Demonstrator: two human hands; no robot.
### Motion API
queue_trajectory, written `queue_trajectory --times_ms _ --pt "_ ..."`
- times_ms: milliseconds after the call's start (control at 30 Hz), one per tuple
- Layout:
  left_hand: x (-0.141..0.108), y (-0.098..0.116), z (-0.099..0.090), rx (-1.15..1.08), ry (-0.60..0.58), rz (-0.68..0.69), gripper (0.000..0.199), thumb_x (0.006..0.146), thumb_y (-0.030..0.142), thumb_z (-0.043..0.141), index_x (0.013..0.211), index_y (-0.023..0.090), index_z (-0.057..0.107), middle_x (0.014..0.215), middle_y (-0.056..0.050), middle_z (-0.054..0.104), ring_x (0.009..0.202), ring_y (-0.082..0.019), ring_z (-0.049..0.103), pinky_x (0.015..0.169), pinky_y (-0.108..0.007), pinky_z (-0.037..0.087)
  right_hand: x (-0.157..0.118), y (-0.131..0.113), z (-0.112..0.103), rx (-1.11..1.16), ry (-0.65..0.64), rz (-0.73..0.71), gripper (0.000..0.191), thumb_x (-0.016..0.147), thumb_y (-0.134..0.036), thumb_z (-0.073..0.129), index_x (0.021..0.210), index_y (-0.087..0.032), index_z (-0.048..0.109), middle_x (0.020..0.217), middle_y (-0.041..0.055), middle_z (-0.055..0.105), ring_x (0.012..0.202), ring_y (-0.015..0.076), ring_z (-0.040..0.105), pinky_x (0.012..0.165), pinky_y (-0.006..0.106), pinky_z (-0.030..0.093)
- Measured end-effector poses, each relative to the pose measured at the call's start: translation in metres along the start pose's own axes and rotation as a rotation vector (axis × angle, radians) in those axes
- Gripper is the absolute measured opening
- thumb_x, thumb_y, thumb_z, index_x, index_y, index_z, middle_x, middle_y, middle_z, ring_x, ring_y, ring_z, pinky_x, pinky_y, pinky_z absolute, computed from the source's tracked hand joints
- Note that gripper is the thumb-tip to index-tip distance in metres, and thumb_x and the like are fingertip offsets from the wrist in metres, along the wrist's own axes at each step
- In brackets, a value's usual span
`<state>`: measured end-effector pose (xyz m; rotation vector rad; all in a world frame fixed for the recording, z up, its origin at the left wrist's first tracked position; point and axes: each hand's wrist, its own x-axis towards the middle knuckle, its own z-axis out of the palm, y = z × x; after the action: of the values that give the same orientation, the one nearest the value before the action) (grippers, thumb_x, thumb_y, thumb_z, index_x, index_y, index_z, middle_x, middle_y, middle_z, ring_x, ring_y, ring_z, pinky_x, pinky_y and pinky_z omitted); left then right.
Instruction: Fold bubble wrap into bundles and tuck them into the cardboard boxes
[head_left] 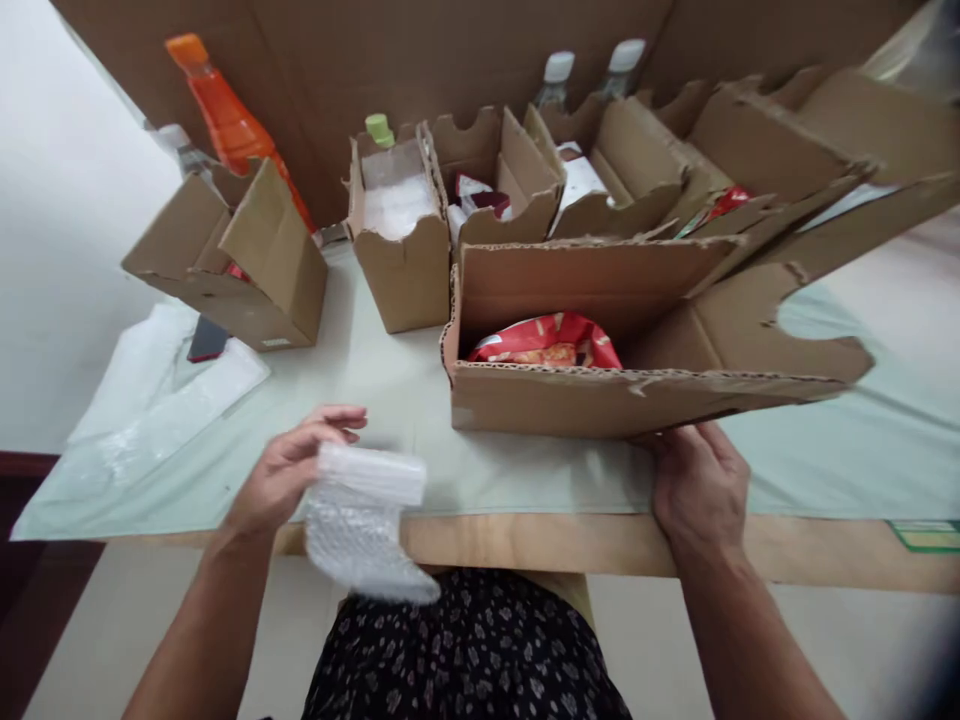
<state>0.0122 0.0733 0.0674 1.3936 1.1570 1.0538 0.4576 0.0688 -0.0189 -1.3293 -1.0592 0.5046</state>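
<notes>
My left hand (289,460) is closed on a piece of clear bubble wrap (367,530), which hangs slightly blurred over the table's front edge. My right hand (701,490) grips the lower front edge of a long open cardboard box (540,400), its fingertips hidden underneath. Inside that box lies a red printed snack packet (555,340), partly covered by the front wall.
Several open cardboard boxes (401,270) line the back. One at the left (289,270) stands near an orange bottle (232,125). Loose bubble wrap (172,410) and a dark flat object (208,340) lie on the green tablecloth (375,390).
</notes>
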Motion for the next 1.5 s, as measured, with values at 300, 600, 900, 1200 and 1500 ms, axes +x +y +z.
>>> queue_trajectory --times_ms 300,600,900,1200,1500 --pt "0.031 -0.012 0.099 -0.068 -0.257 0.092 0.019 0.091 0.043 0.076 0.094 0.024 0.080 0.160 -0.010 0.053 0.144 -0.032 0.054 0.115 -0.049 0.050 -0.016 -0.021 -0.005 0.029 -0.029 0.167 0.031 0.088 -0.045 0.075 0.110 -0.023 0.075 0.109 0.0057 0.073 0.095 0.0198 0.068 0.081 0.037 0.063" --pt "0.018 -0.008 0.098 -0.388 0.260 -0.272 0.017 0.074 0.032 0.079 0.077 0.018 0.068 0.069 0.003 0.066 0.061 -0.012 0.058 0.061 -0.022 0.047 -0.025 -0.041 0.009 -0.122 0.144 0.005 0.031 0.094 -0.032 0.070 0.124 -0.026 0.074 0.123 0.0051 0.074 0.113 0.0232 0.071 0.100 0.046 0.058" --pt "0.004 -0.005 0.131 -0.459 -0.060 -0.472 0.030 0.075 0.042 0.081 0.071 0.016 0.066 0.063 0.002 0.059 0.059 -0.011 0.052 0.059 -0.023 0.043 -0.079 -0.099 0.049 -0.374 -0.545 -0.628 0.052 0.090 -0.035 0.078 0.139 -0.028 0.064 0.143 0.0119 0.067 0.128 0.0323 0.066 0.102 0.054 0.058" --pt "-0.016 -0.007 0.121 -0.334 -0.358 -0.450 0.037 0.080 0.043 0.086 0.106 0.018 0.075 0.092 -0.004 0.073 0.078 -0.016 0.063 0.073 -0.027 0.048 -0.084 -0.078 0.059 -0.184 -0.380 0.065 0.019 0.100 -0.037 0.064 0.107 -0.023 0.075 0.088 0.0023 0.079 0.073 0.0172 0.073 0.067 0.031 0.062" --pt "-0.016 -0.011 0.132 -0.395 -0.334 -0.473 0.032 0.086 0.041 0.081 0.107 0.018 0.075 0.093 -0.004 0.073 0.078 -0.015 0.065 0.072 -0.026 0.051 -0.091 -0.086 0.041 -0.248 -0.423 -0.295 0.038 0.101 -0.044 0.061 0.133 -0.025 0.067 0.135 0.0105 0.070 0.128 0.0297 0.064 0.107 0.052 0.052"
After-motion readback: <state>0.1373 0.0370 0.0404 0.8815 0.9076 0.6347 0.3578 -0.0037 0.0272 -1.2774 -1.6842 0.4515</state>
